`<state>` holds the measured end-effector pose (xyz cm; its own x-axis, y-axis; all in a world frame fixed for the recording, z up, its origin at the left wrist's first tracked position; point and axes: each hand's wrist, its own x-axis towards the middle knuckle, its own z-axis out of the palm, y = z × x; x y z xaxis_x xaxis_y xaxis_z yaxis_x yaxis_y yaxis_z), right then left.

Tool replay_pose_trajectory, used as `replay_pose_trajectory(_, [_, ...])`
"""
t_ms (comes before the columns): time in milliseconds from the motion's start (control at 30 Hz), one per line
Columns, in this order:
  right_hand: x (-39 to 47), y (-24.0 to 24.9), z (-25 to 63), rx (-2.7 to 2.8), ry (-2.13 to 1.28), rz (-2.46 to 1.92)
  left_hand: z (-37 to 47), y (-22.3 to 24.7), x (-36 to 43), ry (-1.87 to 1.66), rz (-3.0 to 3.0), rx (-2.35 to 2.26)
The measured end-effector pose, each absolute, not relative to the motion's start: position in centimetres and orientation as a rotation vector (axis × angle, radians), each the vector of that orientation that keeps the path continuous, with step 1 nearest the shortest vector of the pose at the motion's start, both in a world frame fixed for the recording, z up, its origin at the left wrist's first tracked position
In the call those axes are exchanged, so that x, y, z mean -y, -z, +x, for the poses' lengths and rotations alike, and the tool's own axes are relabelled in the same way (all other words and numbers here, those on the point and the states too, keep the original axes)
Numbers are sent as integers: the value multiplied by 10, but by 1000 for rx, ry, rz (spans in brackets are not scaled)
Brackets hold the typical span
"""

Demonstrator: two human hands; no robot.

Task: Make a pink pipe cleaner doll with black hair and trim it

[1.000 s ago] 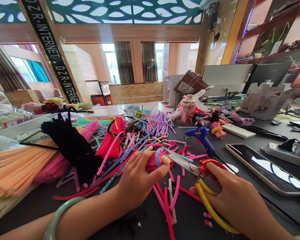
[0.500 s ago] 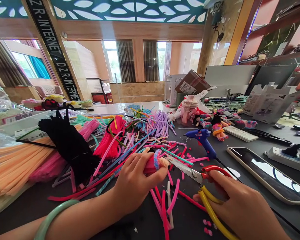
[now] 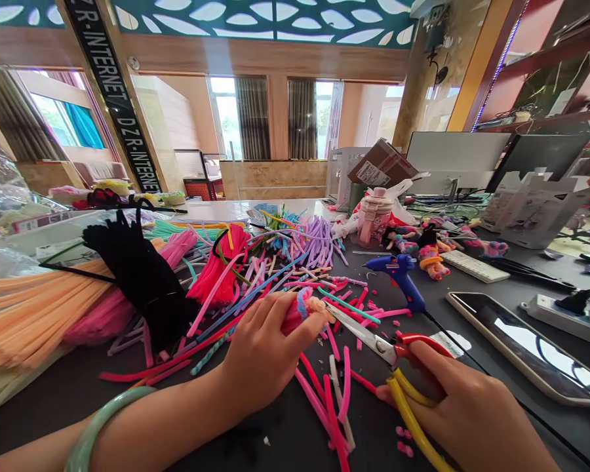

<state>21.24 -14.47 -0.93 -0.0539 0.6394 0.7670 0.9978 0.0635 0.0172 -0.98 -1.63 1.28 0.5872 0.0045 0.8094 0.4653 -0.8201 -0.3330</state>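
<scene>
In the head view, my left hand (image 3: 263, 347) is closed around a small pink pipe-cleaner figure (image 3: 303, 305). It has a blue and purple twisted band and a fuzzy peach end poking out past my thumb; my fingers hide the rest. My right hand (image 3: 467, 400) grips scissors (image 3: 373, 341) by their red and yellow handles. The blade tips are at the peach end, and I cannot tell whether they touch it. Cut pink and white pipe cleaners (image 3: 332, 410) lie on the dark table below my hands.
Bundles of black (image 3: 137, 282), peach (image 3: 44, 314) and red pipe cleaners (image 3: 221, 269) cover the left side. A blue glue gun (image 3: 398, 278) lies beyond the scissors. Farther right are a phone (image 3: 526, 347), a power strip (image 3: 570, 321) and finished dolls (image 3: 430, 252). A pink bottle (image 3: 373, 216) stands behind.
The figure has turned slightly in my left hand, with its band farther left and tilted. The scissors have shifted a little left, their tips still close to the peach end. The view has moved slightly.
</scene>
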Motion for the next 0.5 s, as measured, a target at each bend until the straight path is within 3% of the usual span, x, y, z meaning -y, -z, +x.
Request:
replay_pose_trajectory(267, [145,14,210,1708,963,-1652,-8,-19,20,1203,-2259,311])
replay_pose_trajectory(500, [146,22,213,1683,765,-1753,-9,-17,20,1313,-2311,316])
